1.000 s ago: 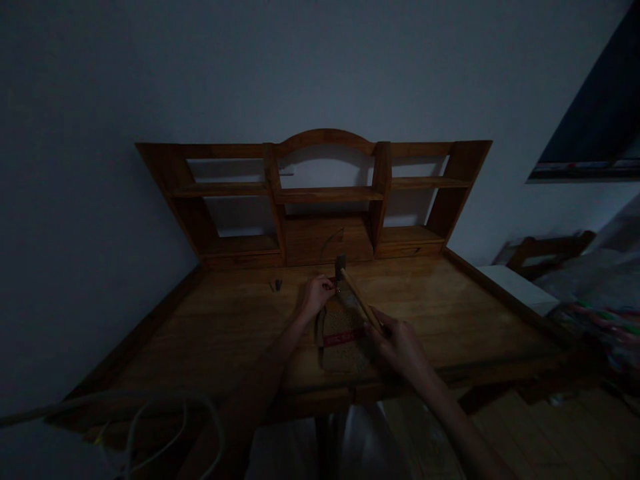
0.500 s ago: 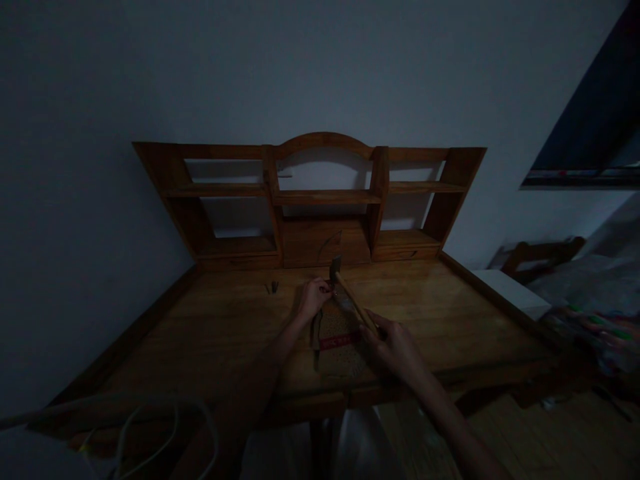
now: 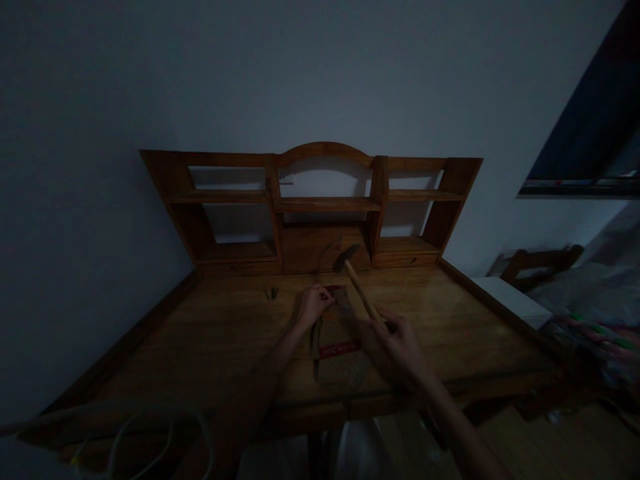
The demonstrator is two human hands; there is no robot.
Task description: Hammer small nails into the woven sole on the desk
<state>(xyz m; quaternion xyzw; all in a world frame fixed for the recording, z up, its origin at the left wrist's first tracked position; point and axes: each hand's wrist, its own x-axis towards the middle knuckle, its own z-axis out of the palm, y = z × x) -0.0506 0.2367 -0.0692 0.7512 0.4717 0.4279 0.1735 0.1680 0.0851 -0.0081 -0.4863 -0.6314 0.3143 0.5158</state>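
Note:
My right hand (image 3: 403, 341) is wrapped round the light wooden handle of a hammer (image 3: 361, 288). The hammer's dark head points away from me, raised over the back of the desk. With fingertips pinched together, my left hand (image 3: 314, 303) rests at the far end of a patterned cloth piece (image 3: 334, 370). Whatever those fingertips hold is too small and dark to make out. The cloth is tan with red bands and lies flat on the wooden desk (image 3: 225, 333); my right hand covers part of its right side.
Small dark pieces (image 3: 274, 293) lie on the desk left of my left hand. A wooden shelf unit (image 3: 327, 205) stands along the desk's back edge. White cables (image 3: 165, 443) hang at the lower left. A white surface (image 3: 513, 300) and a wooden chair (image 3: 543, 260) stand at the right.
The hammer has lifted and swung right, away from my left fingertips, its head now tilted. My left hand stays pinched at the cloth's far end. The view has shifted slightly.

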